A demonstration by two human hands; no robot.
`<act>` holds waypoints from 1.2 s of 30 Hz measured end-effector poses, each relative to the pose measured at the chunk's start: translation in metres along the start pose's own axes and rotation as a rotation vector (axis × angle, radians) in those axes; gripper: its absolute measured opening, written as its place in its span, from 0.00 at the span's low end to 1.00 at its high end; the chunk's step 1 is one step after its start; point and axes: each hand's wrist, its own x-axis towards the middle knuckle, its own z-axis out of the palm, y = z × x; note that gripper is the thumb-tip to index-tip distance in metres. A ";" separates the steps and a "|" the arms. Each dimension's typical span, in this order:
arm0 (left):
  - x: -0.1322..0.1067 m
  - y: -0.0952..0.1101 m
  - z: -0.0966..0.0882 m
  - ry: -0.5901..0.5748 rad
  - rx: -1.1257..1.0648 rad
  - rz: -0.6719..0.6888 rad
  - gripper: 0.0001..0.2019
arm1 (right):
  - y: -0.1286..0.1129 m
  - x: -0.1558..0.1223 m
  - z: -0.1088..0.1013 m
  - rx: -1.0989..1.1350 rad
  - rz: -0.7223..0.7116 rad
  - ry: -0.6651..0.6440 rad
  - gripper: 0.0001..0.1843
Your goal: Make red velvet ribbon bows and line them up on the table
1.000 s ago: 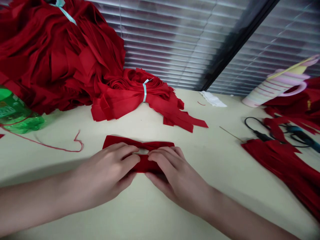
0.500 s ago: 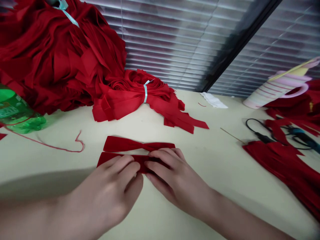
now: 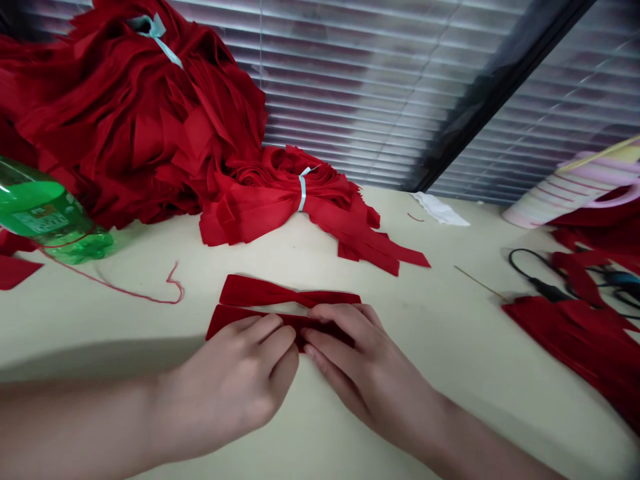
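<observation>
Two dark red fabric strips lie one behind the other on the pale table [image 3: 400, 373]. The far strip [image 3: 260, 291] narrows at its middle, like a bow. On the near strip [image 3: 225, 320], my left hand [image 3: 245, 373] is closed, with thumb and fingers pinching the cloth around its middle. My right hand [image 3: 350, 360] curls over the right part of that same strip, its fingertips close to the left hand's. Its upper fingers also reach the near edge of the far strip. Whether the strips join under the right hand is hidden.
Tied bundles of red fabric, one large [image 3: 150, 120] and one small [image 3: 300, 200], stand at the back. A green bottle [image 3: 55, 220] with red thread [image 3: 130, 293] is left. Right are more red strips [image 3: 565, 333], a black cable [image 3: 520, 267] and a striped cup [image 3: 550, 193].
The whole view has shifted, so everything sits slightly farther right. Both hands keep their hold on the near strip, with only slight finger movement.
</observation>
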 end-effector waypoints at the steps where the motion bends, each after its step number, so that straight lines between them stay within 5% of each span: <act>1: 0.000 0.000 0.001 -0.005 0.007 0.005 0.17 | -0.001 0.001 0.001 0.002 -0.004 0.017 0.11; 23: -0.005 -0.003 0.003 -0.023 -0.011 0.007 0.14 | -0.004 0.003 0.009 -0.002 0.040 -0.051 0.06; 27: -0.003 -0.002 -0.001 -0.011 0.014 0.001 0.17 | 0.005 0.007 -0.023 0.010 0.055 0.080 0.06; 32: -0.006 -0.002 0.004 0.004 0.012 -0.052 0.21 | 0.023 0.003 -0.083 -0.059 0.340 0.462 0.06; 34: -0.008 -0.003 0.008 -0.006 0.000 -0.051 0.23 | 0.027 -0.001 -0.091 -0.132 0.348 0.441 0.04; 36: -0.008 -0.004 0.009 -0.007 -0.015 -0.024 0.23 | 0.027 -0.004 -0.087 -0.116 0.325 0.279 0.03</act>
